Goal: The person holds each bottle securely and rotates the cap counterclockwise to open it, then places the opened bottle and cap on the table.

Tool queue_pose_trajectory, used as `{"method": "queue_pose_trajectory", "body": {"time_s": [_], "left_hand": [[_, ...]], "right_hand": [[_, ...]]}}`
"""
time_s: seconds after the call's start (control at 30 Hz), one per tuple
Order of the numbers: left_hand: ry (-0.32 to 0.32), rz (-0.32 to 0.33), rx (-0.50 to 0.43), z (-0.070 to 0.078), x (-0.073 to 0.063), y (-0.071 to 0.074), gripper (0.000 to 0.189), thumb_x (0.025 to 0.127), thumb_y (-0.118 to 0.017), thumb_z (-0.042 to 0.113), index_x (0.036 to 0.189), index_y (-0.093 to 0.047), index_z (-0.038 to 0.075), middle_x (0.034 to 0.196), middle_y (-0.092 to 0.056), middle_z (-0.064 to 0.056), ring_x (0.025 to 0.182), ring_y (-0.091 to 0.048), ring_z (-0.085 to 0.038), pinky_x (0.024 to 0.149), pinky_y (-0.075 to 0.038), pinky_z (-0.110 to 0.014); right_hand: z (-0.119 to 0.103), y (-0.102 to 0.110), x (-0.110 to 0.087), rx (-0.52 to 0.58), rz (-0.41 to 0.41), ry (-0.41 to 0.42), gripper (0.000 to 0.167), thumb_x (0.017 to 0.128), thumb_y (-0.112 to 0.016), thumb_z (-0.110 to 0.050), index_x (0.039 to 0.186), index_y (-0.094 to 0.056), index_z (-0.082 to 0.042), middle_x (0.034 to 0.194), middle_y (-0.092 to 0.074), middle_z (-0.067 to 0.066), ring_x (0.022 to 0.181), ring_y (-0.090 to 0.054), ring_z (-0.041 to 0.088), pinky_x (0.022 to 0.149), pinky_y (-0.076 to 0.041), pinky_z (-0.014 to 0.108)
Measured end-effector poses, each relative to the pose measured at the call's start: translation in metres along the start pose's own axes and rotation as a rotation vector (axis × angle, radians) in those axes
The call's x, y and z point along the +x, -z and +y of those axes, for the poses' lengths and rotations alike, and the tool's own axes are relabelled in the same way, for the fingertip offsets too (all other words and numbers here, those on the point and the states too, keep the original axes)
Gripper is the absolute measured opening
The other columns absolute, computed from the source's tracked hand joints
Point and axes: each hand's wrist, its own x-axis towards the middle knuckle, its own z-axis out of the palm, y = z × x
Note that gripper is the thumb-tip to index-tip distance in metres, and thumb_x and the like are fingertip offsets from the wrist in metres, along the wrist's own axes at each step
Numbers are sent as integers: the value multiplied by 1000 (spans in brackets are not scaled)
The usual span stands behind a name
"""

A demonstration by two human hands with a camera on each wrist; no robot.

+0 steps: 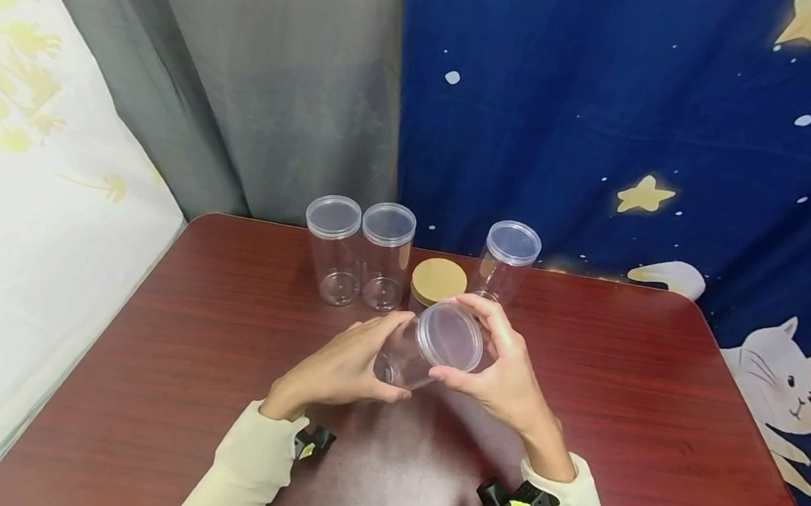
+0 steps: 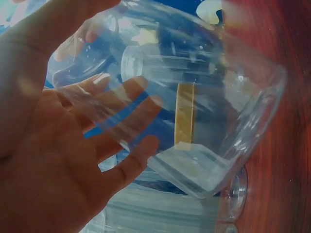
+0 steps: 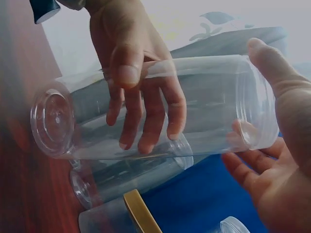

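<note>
A blue curtain [image 1: 575, 122] hangs behind a red-brown table [image 1: 617, 424]. Above it, a clear jar [image 1: 402, 358] is held tilted: the left hand [image 1: 343, 368] curls thumb and fingers round its body, while the right hand [image 1: 509, 377] grips the edge of its clear lid [image 1: 451, 336]. The jar looks like thin, stiff plastic, so probably light, slick and dentable; mid-body and lid edge seem the best holds.

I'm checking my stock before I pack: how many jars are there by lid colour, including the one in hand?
Clear-lidded jars: 4 (3 standing, plus the held jar)
Gold-lidded jar: 1
Total: 5 jars
</note>
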Motion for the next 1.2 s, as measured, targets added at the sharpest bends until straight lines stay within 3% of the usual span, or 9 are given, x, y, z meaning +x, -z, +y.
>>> {"method": "queue_pose_trajectory", "body": {"time_s": [0.3, 0.4, 0.5, 0.6, 0.73, 0.87, 0.97, 1.2], "left_hand": [[45, 25, 0, 0, 0, -1, 88, 70, -88, 35, 143, -45, 15, 133, -58, -3, 121, -55, -17, 105, -40, -48], [66, 29, -2, 0, -1, -1, 89, 70, -88, 37, 143, -44, 15, 134, -58, -4, 122, -55, -18, 106, -40, -49], [89, 41, 6, 1, -1, -1, 90, 70, -88, 38, 144, -44, 13, 135, -58, -6, 122, -55, -20, 107, -39, -49], [86, 65, 35, 1, -1, -2, 88, 69, -88, 37, 142, -45, 12, 133, -59, -5, 121, -55, -19, 105, -41, -49], [58, 99, 88, 2, 1, -2, 87, 68, -88, 35, 140, -46, 11, 129, -61, -4, 119, -56, -18, 99, -43, -47], [43, 113, 115, 3, 2, -3, 87, 67, -89, 34, 139, -47, 9, 129, -61, -6, 120, -57, -19, 98, -44, -47], [48, 104, 107, 3, 1, -4, 87, 67, -89, 34, 139, -47, 9, 129, -61, -7, 120, -56, -19, 99, -44, -48], [60, 83, 73, 4, 1, -4, 87, 69, -88, 35, 141, -45, 12, 131, -60, -6, 120, -56, -19, 103, -42, -49]], "right_hand": [[-1, 2, 0, 5, -81, -47, 91, 75, -84, 0, 149, -32, -8, 145, -50, 14, 133, -47, 17, 105, -42, 23], [3, 3, -1, -29, -65, -42, 89, 84, -80, -30, 152, -26, -12, 147, -47, 15, 135, -45, 20, 104, -41, 23], [6, 3, -1, -122, -14, -23, 92, 84, -64, -63, 152, -29, -13, 144, -49, 15, 130, -49, 24, 99, -44, 28], [7, 3, -1, -232, 37, -21, 94, 81, -54, -76, 148, -38, -12, 134, -54, 11, 118, -53, 22, 90, -47, 30], [3, 3, -1, -312, 56, -54, 86, 81, -62, -71, 140, -48, -10, 122, -55, 6, 105, -55, 18, 80, -49, 27], [0, 0, -2, -346, 71, -94, 77, 77, -82, -46, 137, -51, -9, 119, -56, 3, 100, -56, 15, 74, -50, 26], [0, -2, -3, -374, 78, -107, 78, 71, -89, -31, 135, -53, -8, 121, -57, 1, 100, -57, 14, 75, -50, 27], [0, -3, -2, -371, 86, -86, 81, 66, -92, -28, 136, -54, -13, 121, -58, -1, 102, -57, 14, 78, -49, 27]]}}
